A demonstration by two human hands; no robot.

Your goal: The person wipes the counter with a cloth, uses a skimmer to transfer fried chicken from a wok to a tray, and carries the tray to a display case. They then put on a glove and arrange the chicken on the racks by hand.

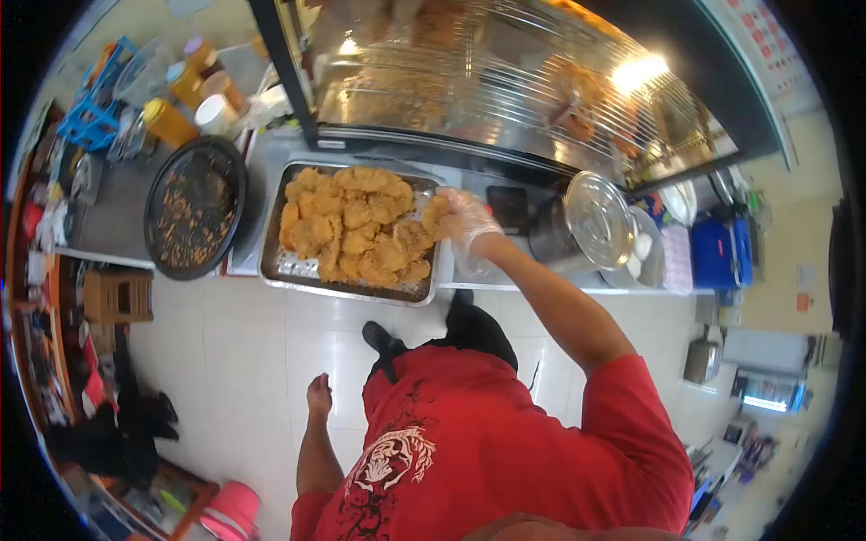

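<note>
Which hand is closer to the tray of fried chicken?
Right. The gloved right hand is at the tray, gripping a chicken piece; the bare left hand hangs down low, far from it.

The tray (293, 273) is dull, scratched metal; the fried pieces (356, 225) look rough and crusty; thin clear plastic glove (474, 215) covers the right hand (465, 221); the lid (597, 219) is glossy metal.
</note>
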